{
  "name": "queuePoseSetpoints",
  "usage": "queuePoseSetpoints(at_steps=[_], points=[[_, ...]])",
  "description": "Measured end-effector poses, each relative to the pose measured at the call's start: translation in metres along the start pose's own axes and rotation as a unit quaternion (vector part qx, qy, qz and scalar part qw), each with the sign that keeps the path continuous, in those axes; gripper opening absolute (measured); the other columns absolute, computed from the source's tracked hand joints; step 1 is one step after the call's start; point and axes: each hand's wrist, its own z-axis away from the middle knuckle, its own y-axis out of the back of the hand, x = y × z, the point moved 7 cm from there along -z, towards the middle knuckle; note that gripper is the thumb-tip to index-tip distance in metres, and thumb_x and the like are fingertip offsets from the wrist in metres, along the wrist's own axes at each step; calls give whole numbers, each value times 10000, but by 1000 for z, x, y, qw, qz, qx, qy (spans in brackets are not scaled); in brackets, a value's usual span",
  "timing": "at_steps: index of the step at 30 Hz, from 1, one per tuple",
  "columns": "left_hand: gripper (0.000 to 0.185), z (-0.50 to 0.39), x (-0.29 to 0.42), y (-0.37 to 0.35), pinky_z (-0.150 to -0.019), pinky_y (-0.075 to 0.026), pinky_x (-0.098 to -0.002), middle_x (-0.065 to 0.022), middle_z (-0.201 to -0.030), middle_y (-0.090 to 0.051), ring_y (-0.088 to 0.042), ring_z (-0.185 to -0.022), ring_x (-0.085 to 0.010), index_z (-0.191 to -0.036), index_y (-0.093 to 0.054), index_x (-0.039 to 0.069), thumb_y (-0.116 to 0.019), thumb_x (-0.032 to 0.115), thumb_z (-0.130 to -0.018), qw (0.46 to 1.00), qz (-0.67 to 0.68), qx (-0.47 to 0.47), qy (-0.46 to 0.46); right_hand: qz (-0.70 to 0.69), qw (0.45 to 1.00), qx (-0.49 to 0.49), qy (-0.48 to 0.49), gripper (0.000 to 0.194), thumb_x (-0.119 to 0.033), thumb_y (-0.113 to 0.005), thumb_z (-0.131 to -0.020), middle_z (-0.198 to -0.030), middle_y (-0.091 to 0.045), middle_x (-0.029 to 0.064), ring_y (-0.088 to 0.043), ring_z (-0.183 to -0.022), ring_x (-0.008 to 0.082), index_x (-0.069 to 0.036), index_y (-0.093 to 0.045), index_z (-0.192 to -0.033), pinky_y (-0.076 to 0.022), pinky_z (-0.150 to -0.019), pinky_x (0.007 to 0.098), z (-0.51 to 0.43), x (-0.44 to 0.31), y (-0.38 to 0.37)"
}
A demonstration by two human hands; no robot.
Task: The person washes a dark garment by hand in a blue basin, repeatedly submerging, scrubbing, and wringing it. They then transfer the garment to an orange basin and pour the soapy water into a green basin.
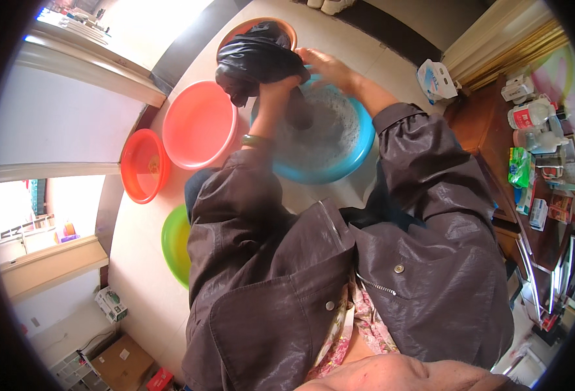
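Observation:
A bunched wet black cloth (255, 61) hangs over the near rim of an orange-brown basin (287, 30) at the top. My left hand (280, 88) is at the underside of this cloth, its fingers largely hidden by the folds; a green bangle circles that wrist. To the right, my right hand (329, 71) is raised over the rim of a large blue basin (361, 146), blurred, its fingers apart and close to the cloth's edge. Cloudy, sudsy water (324, 127) fills the blue basin, with a dark patch below the left hand.
A pink basin (199, 124), a smaller red basin (143, 166) and a green basin (176, 244) stand on the tiled floor at the left. A white plastic-wrapped pack (435, 80) lies at the right, beside a wooden cabinet (478, 122) bearing bottles and boxes. Shoes (334, 6) are at the top.

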Motion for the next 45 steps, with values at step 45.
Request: queuePoseSetpoints(at_steps=[45], points=[[236, 5, -5, -10, -723, -496, -296, -81, -887, -668, -630, -793, -185, -899, -693, -20, -755, 113, -714, 984, -21, 70, 164, 275, 950, 63, 136, 257, -230, -623, -753, -922, -682, 169, -640, -915, 324, -46, -668, -926, -496, -784, 396, 0, 26, -47]])
